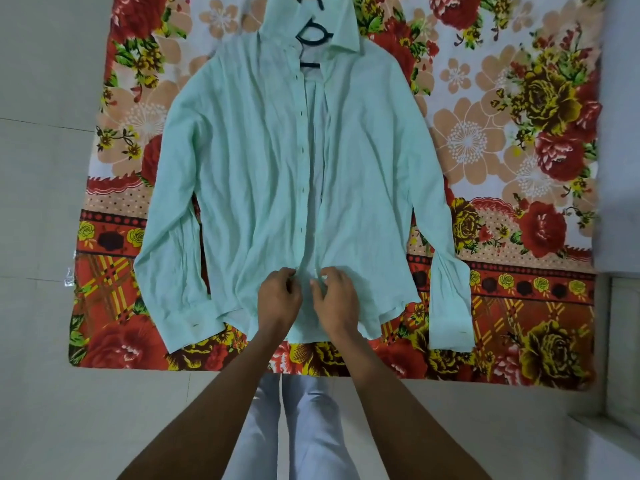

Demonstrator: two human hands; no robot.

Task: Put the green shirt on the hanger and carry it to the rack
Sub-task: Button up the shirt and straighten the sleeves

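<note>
A red and orange floral bedsheet (502,140) covers the surface; on it the pale green long-sleeved cotton shirt (249,174) lies flat, front open down the placket; a dark plastic hanger (313,34) shows inside the collar. If the fabric is tugged at the hem, the shoulders may slip off the hanger. The left hand (278,297) and right hand (336,299) sit at the lower placket, fingers curled and pinching the two front edges.

A floral sheet (519,98) is spread on a pale tiled floor (45,202); light trousers (304,427) are seen below its near edge.
</note>
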